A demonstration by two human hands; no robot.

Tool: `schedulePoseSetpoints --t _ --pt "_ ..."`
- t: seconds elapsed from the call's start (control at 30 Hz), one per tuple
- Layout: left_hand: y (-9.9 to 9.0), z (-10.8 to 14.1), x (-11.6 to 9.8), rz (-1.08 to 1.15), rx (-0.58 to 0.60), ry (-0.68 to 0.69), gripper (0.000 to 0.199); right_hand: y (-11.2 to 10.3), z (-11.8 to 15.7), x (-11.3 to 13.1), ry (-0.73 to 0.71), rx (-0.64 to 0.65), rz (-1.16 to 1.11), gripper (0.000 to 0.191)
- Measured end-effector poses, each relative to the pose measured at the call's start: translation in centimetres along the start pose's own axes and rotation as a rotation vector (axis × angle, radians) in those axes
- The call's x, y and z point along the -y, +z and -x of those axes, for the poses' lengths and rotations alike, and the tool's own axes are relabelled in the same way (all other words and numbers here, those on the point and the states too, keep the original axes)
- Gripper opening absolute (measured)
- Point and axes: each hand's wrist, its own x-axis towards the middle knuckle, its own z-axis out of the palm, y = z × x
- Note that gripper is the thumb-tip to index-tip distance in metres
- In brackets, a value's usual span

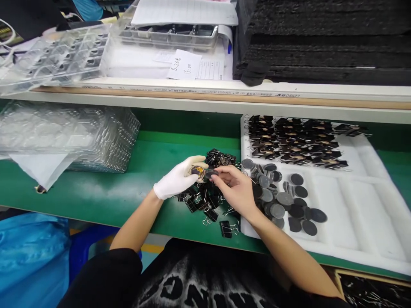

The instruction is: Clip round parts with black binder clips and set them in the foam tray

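Note:
In a white glove, my left hand (180,176) grips a small round piece (198,172) with a gold and dark face, turned up toward me. My bare right hand (235,188) pinches a dark round disc (211,173) between thumb and fingers, close beside the gold-faced piece. Whether the two pieces touch, I cannot tell. Beneath both hands lies a loose heap of black binder clips (205,199), partly hidden by them. To the right of my right hand, many grey and black discs (284,199) are scattered on a white foam tray (343,201).
Rows of binder clips (292,139) clamped on pieces stand at the tray's back. Stacked clear plastic trays (96,137) sit on the green table (105,188) at left. A shelf (205,96) crosses above, carrying black foam sheets (321,40) and papers (184,64). A box of clips (372,291) is low right.

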Motion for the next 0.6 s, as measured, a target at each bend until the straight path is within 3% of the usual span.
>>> schedulePoseSetpoints --t 0.07,0.13,0.4,0.5,0.6 --pt "0.4 0.4 -0.1 -0.068 0.053 0.051 0.057 0.1 0.1 0.0 -0.121 -0.021 0.108 0.010" --pt "0.7 0.8 -0.1 -0.163 0.093 0.080 0.060 0.2 0.3 -0.2 -0.151 0.016 0.168 0.011" --pt "1.7 1.6 -0.6 -0.362 0.188 0.118 0.081 0.2 0.3 -1.5 0.102 0.138 0.113 0.046" --pt "2.0 1.8 -0.4 -0.366 0.187 0.151 0.090 0.1 0.2 -1.3 0.087 0.199 0.133 0.050" --pt "1.8 1.8 -0.5 -0.319 0.167 0.149 0.084 -0.1 0.3 -0.9 0.103 0.177 0.051 0.041"
